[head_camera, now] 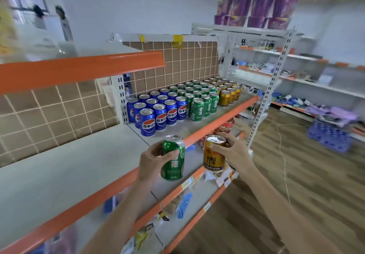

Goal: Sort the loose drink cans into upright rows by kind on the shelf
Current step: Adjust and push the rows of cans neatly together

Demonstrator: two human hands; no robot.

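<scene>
Left hand (152, 160) gripping green can (173, 158), right hand (233, 151) gripping gold can (214, 155), off shelf edge (221, 121)

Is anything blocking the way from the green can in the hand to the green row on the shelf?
Nothing visible does. The left hand holds the green can before the shelf edge; the green row has open front access.

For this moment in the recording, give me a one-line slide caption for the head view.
Left hand holds a green can, right hand a gold can, before sorted rows on the shelf.
</scene>
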